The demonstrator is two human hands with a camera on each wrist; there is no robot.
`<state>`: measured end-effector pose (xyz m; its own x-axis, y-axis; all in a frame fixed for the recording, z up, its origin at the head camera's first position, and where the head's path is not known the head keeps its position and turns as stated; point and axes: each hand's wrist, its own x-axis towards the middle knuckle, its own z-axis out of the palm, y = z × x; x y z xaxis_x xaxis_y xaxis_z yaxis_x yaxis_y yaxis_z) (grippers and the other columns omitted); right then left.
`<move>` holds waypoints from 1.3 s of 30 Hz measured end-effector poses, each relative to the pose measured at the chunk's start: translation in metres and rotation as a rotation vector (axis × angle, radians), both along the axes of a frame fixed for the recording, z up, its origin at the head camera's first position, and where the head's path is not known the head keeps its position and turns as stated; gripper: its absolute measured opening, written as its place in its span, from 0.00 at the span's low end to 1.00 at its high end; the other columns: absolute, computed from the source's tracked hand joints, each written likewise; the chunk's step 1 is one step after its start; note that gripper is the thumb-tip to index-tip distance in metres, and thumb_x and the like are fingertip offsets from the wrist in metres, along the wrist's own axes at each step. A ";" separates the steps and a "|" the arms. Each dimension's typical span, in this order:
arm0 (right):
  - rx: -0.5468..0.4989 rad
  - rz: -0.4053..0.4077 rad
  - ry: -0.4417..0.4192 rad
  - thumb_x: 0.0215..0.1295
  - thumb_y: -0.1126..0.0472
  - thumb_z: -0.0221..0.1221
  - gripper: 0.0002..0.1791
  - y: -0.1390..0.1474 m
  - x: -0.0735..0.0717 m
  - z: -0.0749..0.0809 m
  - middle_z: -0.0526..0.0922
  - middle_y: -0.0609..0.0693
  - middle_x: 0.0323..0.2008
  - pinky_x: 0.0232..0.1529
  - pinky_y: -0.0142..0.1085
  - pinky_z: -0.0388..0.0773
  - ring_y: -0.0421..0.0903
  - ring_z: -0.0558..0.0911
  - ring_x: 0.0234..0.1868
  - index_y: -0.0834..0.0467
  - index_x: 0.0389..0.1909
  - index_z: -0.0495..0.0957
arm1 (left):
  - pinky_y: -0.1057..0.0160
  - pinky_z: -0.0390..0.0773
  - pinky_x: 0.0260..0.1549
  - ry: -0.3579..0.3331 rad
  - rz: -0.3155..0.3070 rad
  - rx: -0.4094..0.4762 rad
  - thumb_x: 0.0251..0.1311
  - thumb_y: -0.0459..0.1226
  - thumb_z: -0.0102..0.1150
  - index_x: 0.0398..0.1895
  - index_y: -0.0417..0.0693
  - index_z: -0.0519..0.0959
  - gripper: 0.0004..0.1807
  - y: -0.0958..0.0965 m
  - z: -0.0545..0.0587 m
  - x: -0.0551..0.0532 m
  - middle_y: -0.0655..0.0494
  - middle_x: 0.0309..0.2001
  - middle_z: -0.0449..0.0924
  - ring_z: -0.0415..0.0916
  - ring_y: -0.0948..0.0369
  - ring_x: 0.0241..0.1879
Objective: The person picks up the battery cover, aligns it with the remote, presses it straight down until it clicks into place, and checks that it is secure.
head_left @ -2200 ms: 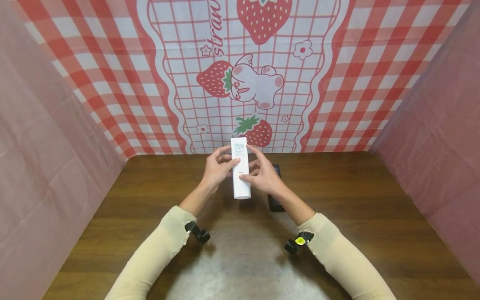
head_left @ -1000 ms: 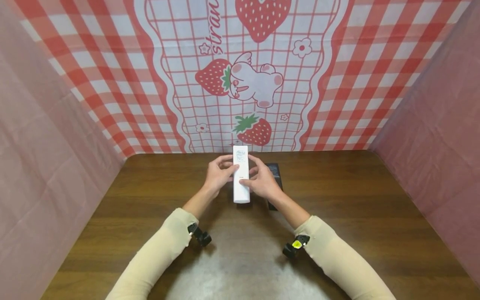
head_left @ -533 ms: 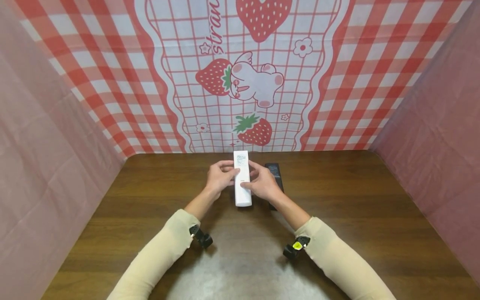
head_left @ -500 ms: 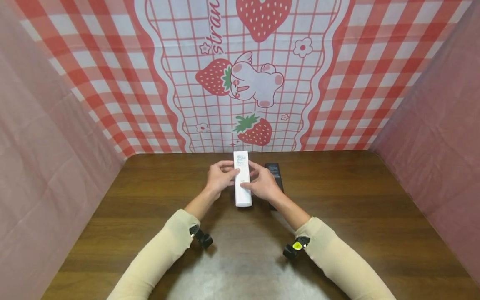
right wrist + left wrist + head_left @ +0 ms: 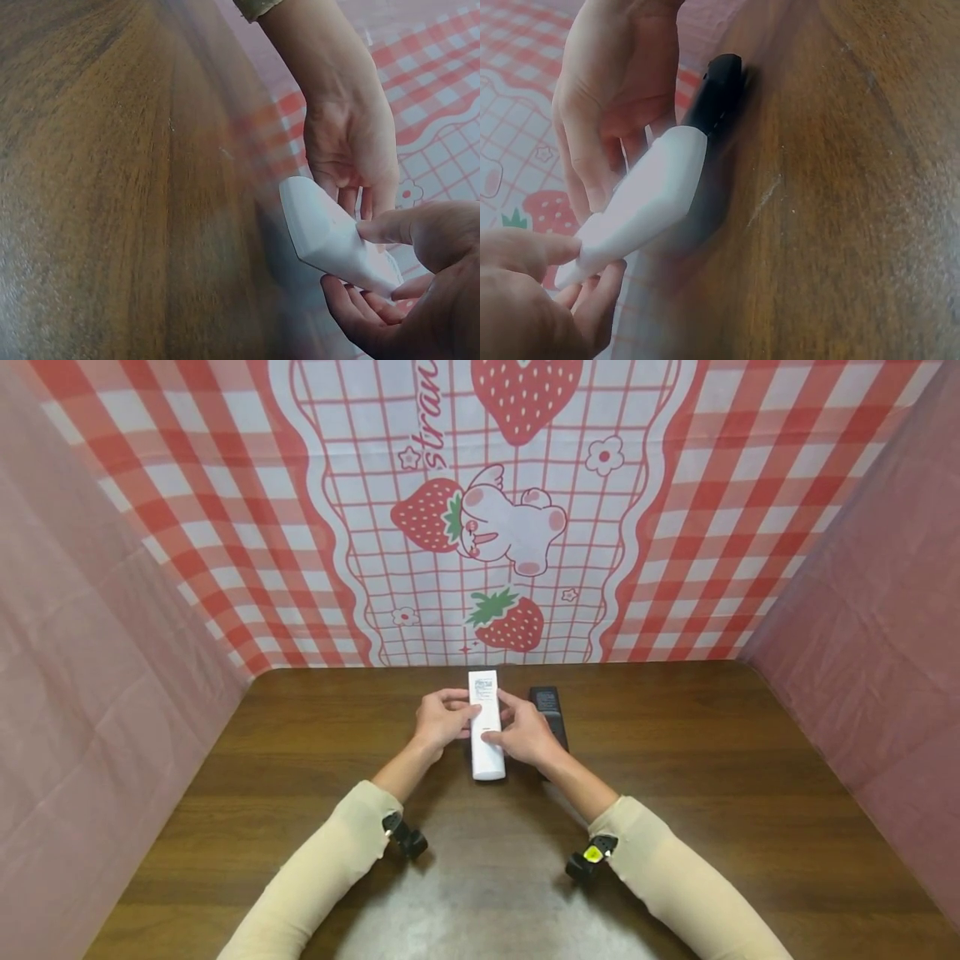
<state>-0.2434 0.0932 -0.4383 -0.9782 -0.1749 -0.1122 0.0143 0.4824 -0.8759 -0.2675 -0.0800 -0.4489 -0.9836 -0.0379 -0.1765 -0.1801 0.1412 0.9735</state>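
In the head view a white remote control [image 5: 487, 762] is held low over the far half of the table, its back with small print facing up. My left hand [image 5: 441, 720] grips its left side, thumb on the back and fingers beneath. My right hand [image 5: 528, 732] holds the right side lower down, its thumb pressed on the back near a small dark mark. Both wrist views show a gap between the white remote [image 5: 649, 199] and the wood. Just right of it a black remote control [image 5: 546, 703] lies on the table, partly hidden behind the right hand and forearm.
The brown wooden table [image 5: 480, 877] reaches back to a red-and-white checked strawberry cloth [image 5: 517, 527]. Pink cloths hang at the left [image 5: 97, 610] and right [image 5: 870, 610]. A small black wrist camera [image 5: 408, 839] sticks out inward from the left sleeve, and another from the right.
Both hands have lowered the white remote toward the table and slightly toward me, keeping the same hold. More of the black remote shows. It has stayed in place.
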 end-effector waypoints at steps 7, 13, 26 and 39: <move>0.032 0.012 -0.013 0.71 0.67 0.74 0.51 -0.001 -0.002 0.000 0.82 0.69 0.63 0.38 0.35 0.95 0.47 0.85 0.40 0.64 0.89 0.58 | 0.59 0.98 0.43 0.018 -0.008 -0.044 0.74 0.31 0.71 0.67 0.35 0.85 0.21 0.000 -0.005 0.000 0.34 0.58 0.90 0.92 0.54 0.43; 0.070 0.015 -0.018 0.72 0.66 0.74 0.51 -0.001 -0.003 -0.002 0.82 0.69 0.63 0.37 0.34 0.94 0.47 0.85 0.39 0.65 0.89 0.57 | 0.58 0.98 0.45 0.016 -0.024 -0.058 0.73 0.31 0.69 0.68 0.35 0.85 0.22 0.000 -0.004 0.001 0.33 0.60 0.90 0.93 0.49 0.49; 0.093 0.015 -0.025 0.72 0.66 0.73 0.45 -0.004 -0.005 -0.012 0.87 0.69 0.60 0.38 0.37 0.96 0.52 0.90 0.41 0.68 0.85 0.65 | 0.60 0.98 0.41 0.024 -0.031 -0.126 0.72 0.28 0.70 0.65 0.32 0.87 0.19 0.002 -0.015 0.000 0.34 0.55 0.92 0.94 0.52 0.45; 0.162 0.034 0.001 0.72 0.65 0.73 0.41 -0.003 -0.008 -0.013 0.89 0.68 0.56 0.35 0.35 0.94 0.51 0.90 0.41 0.68 0.82 0.70 | 0.63 0.97 0.39 0.025 -0.023 -0.172 0.72 0.27 0.70 0.64 0.33 0.88 0.19 0.004 -0.017 0.002 0.35 0.56 0.92 0.95 0.51 0.45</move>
<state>-0.2518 0.0898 -0.4514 -0.9720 -0.1879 -0.1408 -0.0055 0.6178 -0.7863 -0.2655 -0.0764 -0.4654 -0.9885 -0.0426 -0.1449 -0.1509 0.3102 0.9386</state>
